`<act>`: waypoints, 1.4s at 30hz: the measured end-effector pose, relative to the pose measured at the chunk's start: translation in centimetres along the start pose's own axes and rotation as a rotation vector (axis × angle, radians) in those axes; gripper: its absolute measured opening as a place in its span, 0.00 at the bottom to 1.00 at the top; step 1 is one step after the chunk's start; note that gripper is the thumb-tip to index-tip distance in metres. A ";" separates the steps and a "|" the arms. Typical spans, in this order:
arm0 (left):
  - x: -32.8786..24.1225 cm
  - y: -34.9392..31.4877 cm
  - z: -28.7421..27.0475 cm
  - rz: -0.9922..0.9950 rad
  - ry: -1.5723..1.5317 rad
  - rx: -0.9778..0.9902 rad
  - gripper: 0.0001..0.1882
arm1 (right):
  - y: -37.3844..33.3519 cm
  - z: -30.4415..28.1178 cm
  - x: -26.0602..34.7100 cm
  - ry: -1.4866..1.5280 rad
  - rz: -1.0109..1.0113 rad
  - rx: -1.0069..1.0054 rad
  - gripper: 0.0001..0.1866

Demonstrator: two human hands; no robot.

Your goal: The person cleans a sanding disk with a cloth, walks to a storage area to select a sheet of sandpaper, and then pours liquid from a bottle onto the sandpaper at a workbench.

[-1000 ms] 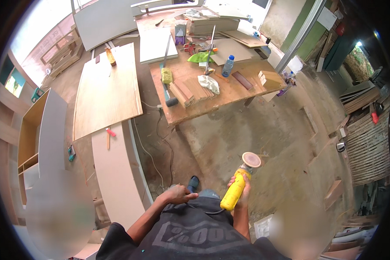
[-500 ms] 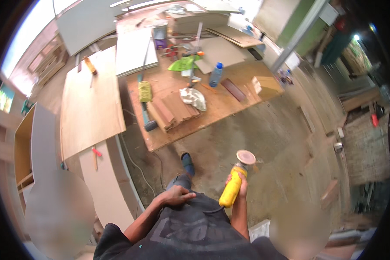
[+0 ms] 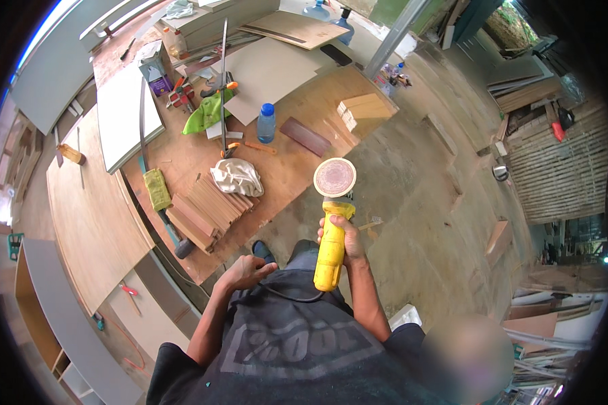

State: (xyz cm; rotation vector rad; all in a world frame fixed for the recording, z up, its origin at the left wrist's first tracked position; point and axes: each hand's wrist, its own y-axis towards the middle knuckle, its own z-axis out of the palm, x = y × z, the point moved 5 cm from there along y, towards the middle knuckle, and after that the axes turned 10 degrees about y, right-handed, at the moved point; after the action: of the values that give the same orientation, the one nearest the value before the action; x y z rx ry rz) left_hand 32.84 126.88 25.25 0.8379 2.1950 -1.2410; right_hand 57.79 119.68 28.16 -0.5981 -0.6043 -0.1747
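Note:
My right hand (image 3: 348, 239) is wrapped round the yellow body of an angle grinder (image 3: 329, 260). The grinder points away from me, and its round, worn sanding disc (image 3: 335, 178) faces up. From its lower end a dark power cord (image 3: 292, 297) loops across my shirt to my left hand (image 3: 246, 273). That hand is closed at my waist, its curled fingers at the cord. Just beyond it, a row of narrow brown wood strips (image 3: 213, 209) lies on the workbench (image 3: 284, 185), beside a crumpled white cloth (image 3: 237, 177).
The bench also carries a blue-capped bottle (image 3: 266, 124), a dark red wood piece (image 3: 305, 136), a wood block stack (image 3: 365, 113), a green cloth (image 3: 208, 115) and a bar clamp (image 3: 223, 81). A plywood sheet (image 3: 98, 209) lies at left; scraps lie on the concrete floor (image 3: 412, 229).
The grinder has come up and to the left, its disc turning face up. My left hand has shifted slightly left and up. The view has swung right, and the bench appears closer.

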 end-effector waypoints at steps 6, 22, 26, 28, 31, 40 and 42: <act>-1.4 2.2 -0.9 -0.078 -0.178 0.085 0.29 | 10.6 1.0 3.6 -0.414 0.090 0.026 0.16; -7.2 4.8 -0.9 -0.475 -0.537 -0.274 0.28 | 26.4 -1.0 1.2 -1.157 0.002 0.035 0.41; -7.9 6.2 -1.6 -0.475 -0.570 -0.327 0.28 | 28.1 -0.7 1.4 -1.125 0.054 0.102 0.41; -8.0 6.7 -2.0 -0.482 -0.571 -0.340 0.27 | 28.7 -0.7 1.3 -1.095 0.097 0.127 0.40; -8.0 7.2 -2.7 -0.482 -0.554 -0.349 0.27 | 29.3 -0.8 1.1 -1.086 0.129 0.139 0.40; -7.1 7.7 -5.5 -0.420 -0.547 -0.677 0.19 | 25.9 2.7 3.1 -0.677 0.619 0.255 0.33; -7.1 7.5 -7.0 -0.391 -0.573 -0.850 0.15 | 23.8 4.3 4.1 -0.629 0.649 0.368 0.30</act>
State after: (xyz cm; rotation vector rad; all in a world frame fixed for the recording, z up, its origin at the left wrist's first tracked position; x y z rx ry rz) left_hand 42.34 134.07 28.95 -0.2662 2.1117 -0.4689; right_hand 66.77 141.68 22.01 -0.4574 -0.9842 0.7479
